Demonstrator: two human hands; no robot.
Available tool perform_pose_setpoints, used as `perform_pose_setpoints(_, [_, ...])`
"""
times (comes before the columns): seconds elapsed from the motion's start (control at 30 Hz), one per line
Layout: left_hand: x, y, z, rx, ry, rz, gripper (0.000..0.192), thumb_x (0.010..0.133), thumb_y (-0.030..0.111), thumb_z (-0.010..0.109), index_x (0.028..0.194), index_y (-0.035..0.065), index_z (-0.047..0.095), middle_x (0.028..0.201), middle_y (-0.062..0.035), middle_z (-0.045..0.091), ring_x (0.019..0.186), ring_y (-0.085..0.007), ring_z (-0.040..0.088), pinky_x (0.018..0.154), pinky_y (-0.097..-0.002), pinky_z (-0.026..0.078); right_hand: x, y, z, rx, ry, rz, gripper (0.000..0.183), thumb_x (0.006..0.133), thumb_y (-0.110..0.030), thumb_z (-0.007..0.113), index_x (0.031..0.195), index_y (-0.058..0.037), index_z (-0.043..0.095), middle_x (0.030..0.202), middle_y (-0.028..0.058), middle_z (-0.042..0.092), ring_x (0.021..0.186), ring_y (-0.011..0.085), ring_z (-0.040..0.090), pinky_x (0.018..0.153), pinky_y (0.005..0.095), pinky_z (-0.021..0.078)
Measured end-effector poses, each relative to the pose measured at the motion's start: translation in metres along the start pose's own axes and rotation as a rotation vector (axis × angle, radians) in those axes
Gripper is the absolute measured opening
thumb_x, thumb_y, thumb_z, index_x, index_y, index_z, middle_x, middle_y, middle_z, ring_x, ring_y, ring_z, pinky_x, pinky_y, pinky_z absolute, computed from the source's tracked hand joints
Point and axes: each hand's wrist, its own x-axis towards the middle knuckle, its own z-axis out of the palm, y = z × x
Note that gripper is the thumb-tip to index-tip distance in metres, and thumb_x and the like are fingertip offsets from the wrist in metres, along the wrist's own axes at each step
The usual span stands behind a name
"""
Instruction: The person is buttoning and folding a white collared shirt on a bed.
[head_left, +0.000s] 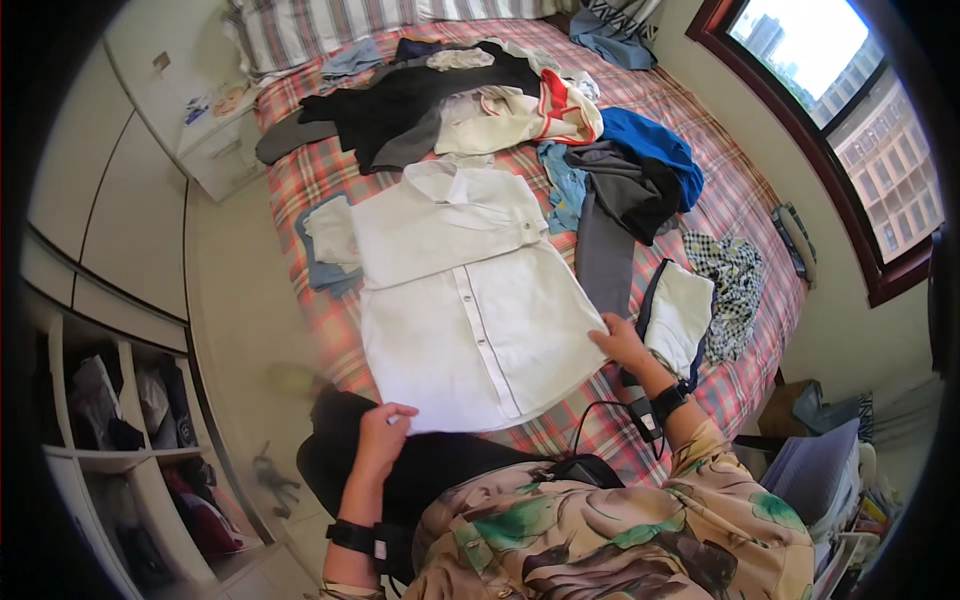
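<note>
A white button-up shirt (420, 322) lies spread on the bed, front side up, its collar (439, 182) pointing away from me. One sleeve (442, 247) is laid across the chest, with its buttoned cuff (527, 225) near the right side. My left hand (382, 435) pinches the shirt's lower left corner at the hem, just over my lap. At the lower right edge, my right hand (621, 341) grips the fabric between thumb and fingers. The button placket (480, 341) runs down between my hands.
The bed (337, 330) has a plaid cover. Heaped clothes (420, 97) lie beyond the shirt, with grey trousers (604, 247) to its right. Folded garments (330, 247) rest left; a folded white garment (679, 311) and a checked cloth (724, 292) lie right. Open shelves (127, 450) stand left.
</note>
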Motion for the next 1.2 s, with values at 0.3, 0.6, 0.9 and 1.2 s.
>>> perform_pose_setpoints(0.3, [-0.058,0.054,-0.059,-0.558,-0.048,0.089,0.026,0.077,-0.003,0.047,0.097,-0.0031,0.062,0.080,-0.0044,0.060,0.065,-0.0080,0.053,0.058,-0.0193,0.042,-0.060,-0.047,-0.054,0.856,-0.247,-0.146,0.022,0.089,-0.011,0.054,0.106,0.0008,0.064,0.088,0.0015,0.065,0.078,0.0067,0.059,0.073,0.0221,0.0481])
perform_pose_setpoints(0.6, [-0.138,0.047,-0.079,-0.427,-0.122,0.198,0.039,0.075,-0.010,0.049,0.112,-0.0030,0.058,0.068,0.0079,0.044,0.053,0.0006,0.036,0.051,-0.0172,0.031,-0.128,-0.037,-0.095,1.261,-0.542,-0.219,0.036,0.078,-0.003,0.057,0.112,0.0089,0.054,0.098,0.0138,0.065,0.088,0.0177,0.065,0.078,0.0279,0.0515])
perform_pose_setpoints(0.9, [-0.036,0.055,-0.066,-0.183,0.237,0.126,0.012,0.089,0.013,0.056,0.092,0.0014,0.061,0.066,-0.0008,0.056,0.050,-0.0087,0.049,0.048,-0.0213,0.038,-0.054,-0.045,-0.053,0.828,-0.175,-0.082,0.016,0.090,-0.009,0.057,0.104,-0.0021,0.061,0.093,0.0039,0.066,0.082,0.0125,0.065,0.068,0.0245,0.0524])
perform_pose_setpoints(1.2, [0.093,0.073,-0.081,0.006,0.255,0.063,0.025,0.090,0.025,0.057,0.083,0.0019,0.062,0.054,-0.0009,0.051,0.045,-0.0093,0.045,0.043,-0.0244,0.035,0.036,-0.087,-0.046,0.885,-0.180,0.018,0.022,0.094,-0.025,0.056,0.092,-0.0045,0.062,0.079,0.0023,0.066,0.068,0.0108,0.063,0.060,0.0214,0.0484])
